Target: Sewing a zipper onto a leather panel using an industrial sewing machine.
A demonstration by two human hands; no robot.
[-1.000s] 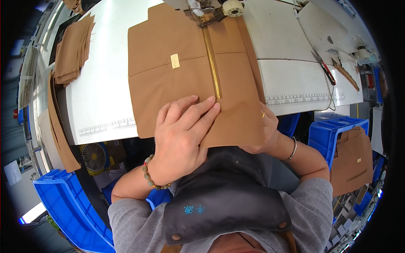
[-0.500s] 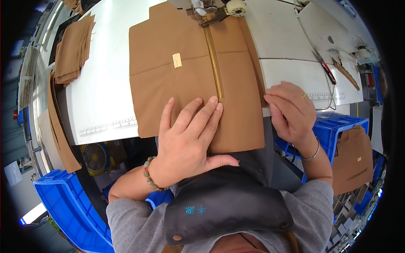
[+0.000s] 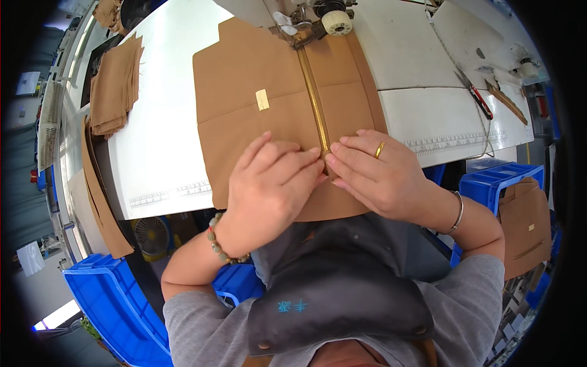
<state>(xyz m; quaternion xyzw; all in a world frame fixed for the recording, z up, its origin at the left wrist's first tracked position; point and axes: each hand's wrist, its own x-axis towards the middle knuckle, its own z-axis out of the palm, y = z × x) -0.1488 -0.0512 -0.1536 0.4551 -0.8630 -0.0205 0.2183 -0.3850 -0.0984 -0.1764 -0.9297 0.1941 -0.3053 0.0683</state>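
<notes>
A brown fabric panel [image 3: 238, 73] with a gold zipper [image 3: 312, 98] and a small cream label [image 3: 262, 100] lies under the presser foot of the sewing machine [image 3: 298, 41]. My left hand [image 3: 272, 180], fingers bent and closed, grips the panel just left of the zipper's near end. My right hand [image 3: 373, 174] is opposite it, its bent fingers gripping the panel beside that same end. The fingertips of both hands nearly meet, hiding some of the fabric between them.
Stacked brown pieces [image 3: 113, 85] and long strips [image 3: 101, 183] lie on the worktable's left side [image 3: 162, 73]. Red-handled scissors [image 3: 480, 101] lie at right. Below are a blue crate at left [image 3: 113, 306], a fan [image 3: 150, 235] and another crate at right [image 3: 483, 183] with brown panels [image 3: 523, 226].
My right hand has left the panel's right edge and moved inward onto its top beside the zipper. My left hand's fingers have curled. The view has shifted slightly.
</notes>
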